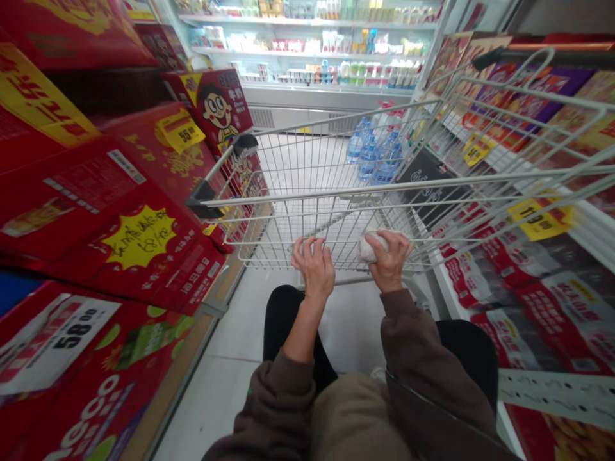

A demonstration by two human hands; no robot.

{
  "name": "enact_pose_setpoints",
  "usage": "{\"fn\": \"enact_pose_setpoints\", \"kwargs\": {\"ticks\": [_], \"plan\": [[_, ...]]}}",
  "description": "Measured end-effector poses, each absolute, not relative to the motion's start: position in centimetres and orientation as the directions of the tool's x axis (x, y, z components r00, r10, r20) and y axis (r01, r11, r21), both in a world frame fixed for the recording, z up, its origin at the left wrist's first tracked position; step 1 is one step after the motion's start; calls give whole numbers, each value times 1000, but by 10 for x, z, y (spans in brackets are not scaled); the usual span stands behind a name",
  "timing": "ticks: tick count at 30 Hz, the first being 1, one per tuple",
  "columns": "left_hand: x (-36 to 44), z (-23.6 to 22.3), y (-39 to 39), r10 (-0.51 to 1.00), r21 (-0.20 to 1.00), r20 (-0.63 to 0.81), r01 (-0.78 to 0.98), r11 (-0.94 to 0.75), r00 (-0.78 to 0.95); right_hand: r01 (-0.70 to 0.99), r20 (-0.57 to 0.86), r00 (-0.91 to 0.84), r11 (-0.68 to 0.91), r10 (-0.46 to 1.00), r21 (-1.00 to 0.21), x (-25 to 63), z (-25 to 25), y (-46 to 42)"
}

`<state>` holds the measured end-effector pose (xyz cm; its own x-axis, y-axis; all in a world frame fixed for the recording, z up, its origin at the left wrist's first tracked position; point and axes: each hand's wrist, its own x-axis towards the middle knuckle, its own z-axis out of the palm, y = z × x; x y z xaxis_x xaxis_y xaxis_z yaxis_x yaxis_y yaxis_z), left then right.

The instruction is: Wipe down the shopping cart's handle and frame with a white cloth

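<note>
A grey wire shopping cart (298, 200) stands sideways in front of me, its side panel facing my knees. My left hand (314, 266) is closed, its fingers curled over the wires low on that panel. To the right of it, my right hand (391, 256) grips a bunched whitish cloth (368, 246) pressed against the same lower part of the cart. Part of the cloth is hidden by my fingers. The cart's handle (562, 59) is at the far right, and a black corner cap (202, 200) sits on its left end.
Stacked red cartons (158, 256) with price tags line the left side. At right, a shelf (461, 294) carries red-wrapped packs and boxes. Large water bottles (379, 153) stand on the floor behind the cart. A lit refrigerated display (312, 96) closes off the far end.
</note>
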<state>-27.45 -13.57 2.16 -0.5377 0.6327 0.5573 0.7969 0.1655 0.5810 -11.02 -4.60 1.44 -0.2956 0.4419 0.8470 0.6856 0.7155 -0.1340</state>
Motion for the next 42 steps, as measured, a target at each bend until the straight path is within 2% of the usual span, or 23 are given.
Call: {"fn": "enact_pose_setpoints", "kwargs": {"ticks": [9, 12, 15, 18, 23, 27, 31, 37, 42], "plan": [[-255, 22, -144, 682, 554, 548, 821, 138, -484, 655, 854, -158, 700, 495, -284, -114, -1, -70], [-253, 18, -150, 673, 571, 574, 817, 79, -466, 614, 888, -168, 750, 427, -245, -120, 20, -77], [-257, 18, -155, 562, 615, 634, 787, 50, -531, 617, 926, -110, 755, 360, -220, -129, 45, -75], [-267, 21, -158, 466, 650, 655, 758, 56, -595, 648, 900, -121, 720, 419, -248, -138, 43, -75], [-285, 20, -160, 433, 669, 642, 738, 88, -633, 652, 810, -271, 718, 521, -244, -137, 7, -86], [-292, 14, -159, 494, 663, 618, 743, 90, -612, 649, 876, -183, 724, 446, -233, -137, 26, -75], [-294, 11, -159, 543, 650, 612, 757, 69, -575, 681, 897, -53, 673, 438, -288, -147, 39, -61], [-300, 7, -161, 514, 664, 607, 743, 91, -606, 679, 849, -199, 694, 489, -240, -150, 14, -80], [-307, 2, -161, 547, 633, 617, 770, 83, -566, 667, 934, -39, 705, 356, -240, -165, 45, -71]]}}
